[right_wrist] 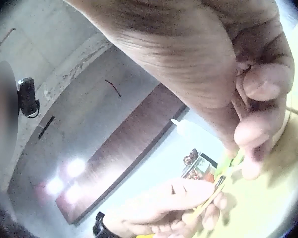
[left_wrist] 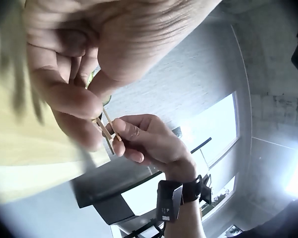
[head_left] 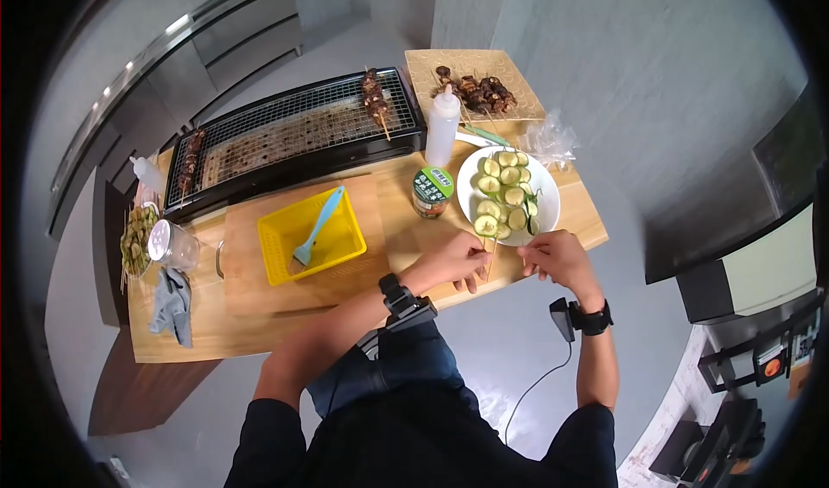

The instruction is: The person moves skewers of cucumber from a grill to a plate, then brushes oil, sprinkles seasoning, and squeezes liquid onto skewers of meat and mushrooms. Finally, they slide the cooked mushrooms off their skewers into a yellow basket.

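Zucchini skewers point(head_left: 509, 193), threaded with pale green slices, lie on a white plate point(head_left: 551, 196) at the table's right. By its near edge, my left hand point(head_left: 453, 262) pinches a wooden skewer stick point(head_left: 490, 268) between thumb and fingers. That stick also shows in the left wrist view, coming out past the left fingertips. My right hand point(head_left: 557, 257) is at the plate's right near edge, its thumb and fingers pinching a skewer stick point(left_wrist: 112, 126) in the left wrist view. The right palm hides part of that grip in the right wrist view.
A black grill point(head_left: 285, 125) with meat skewers spans the back left. A yellow basket point(head_left: 269, 242) with a blue brush sits on a cutting board. A seasoning jar point(head_left: 432, 196), white squeeze bottle point(head_left: 443, 129) and tray of meat skewers point(head_left: 427, 60) stand nearby.
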The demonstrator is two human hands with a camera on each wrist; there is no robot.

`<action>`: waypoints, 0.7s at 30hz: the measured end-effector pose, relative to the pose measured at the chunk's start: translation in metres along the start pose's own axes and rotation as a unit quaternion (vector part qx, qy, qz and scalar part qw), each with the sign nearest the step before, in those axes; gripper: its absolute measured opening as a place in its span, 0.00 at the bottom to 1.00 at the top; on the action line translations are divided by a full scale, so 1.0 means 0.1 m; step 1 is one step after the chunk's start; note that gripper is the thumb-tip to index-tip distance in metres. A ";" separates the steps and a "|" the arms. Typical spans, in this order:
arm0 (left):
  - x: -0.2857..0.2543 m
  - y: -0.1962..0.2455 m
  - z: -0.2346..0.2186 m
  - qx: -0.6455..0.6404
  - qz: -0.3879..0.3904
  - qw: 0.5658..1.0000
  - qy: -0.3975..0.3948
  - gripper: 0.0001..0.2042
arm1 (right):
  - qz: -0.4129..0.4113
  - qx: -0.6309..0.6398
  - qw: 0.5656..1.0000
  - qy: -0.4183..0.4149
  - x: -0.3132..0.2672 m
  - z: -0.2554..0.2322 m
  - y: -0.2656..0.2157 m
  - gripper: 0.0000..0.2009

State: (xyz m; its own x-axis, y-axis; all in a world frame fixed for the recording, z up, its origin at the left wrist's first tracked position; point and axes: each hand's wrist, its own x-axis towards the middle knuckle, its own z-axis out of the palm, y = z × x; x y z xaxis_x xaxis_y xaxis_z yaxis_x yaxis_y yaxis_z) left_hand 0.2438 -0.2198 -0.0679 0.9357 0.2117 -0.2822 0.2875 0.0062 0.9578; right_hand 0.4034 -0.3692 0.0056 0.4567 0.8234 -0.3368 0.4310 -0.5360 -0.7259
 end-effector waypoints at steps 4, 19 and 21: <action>0.02 0.04 0.02 -0.023 0.000 1.000 -0.017 0.13 | -0.009 -0.084 0.996 0.033 0.19 -0.36 -0.18 0.15; -1.52 0.42 -1.26 0.001 0.083 0.992 0.095 0.14 | 0.054 -0.150 0.984 0.073 3.01 -1.15 -0.36 0.18; -1.82 0.32 -1.72 0.020 0.122 0.973 0.193 0.13 | 0.055 -0.093 0.994 0.023 2.99 -1.06 -0.41 0.18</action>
State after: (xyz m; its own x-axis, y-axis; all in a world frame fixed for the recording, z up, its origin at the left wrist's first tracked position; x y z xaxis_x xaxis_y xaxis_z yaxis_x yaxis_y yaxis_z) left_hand 0.0476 -0.0903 0.0231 0.8326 0.5539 0.0024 0.0818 -0.1273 0.9885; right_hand 0.6048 -0.1204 -0.0016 0.5423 0.7513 -0.3761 0.5112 -0.6503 -0.5619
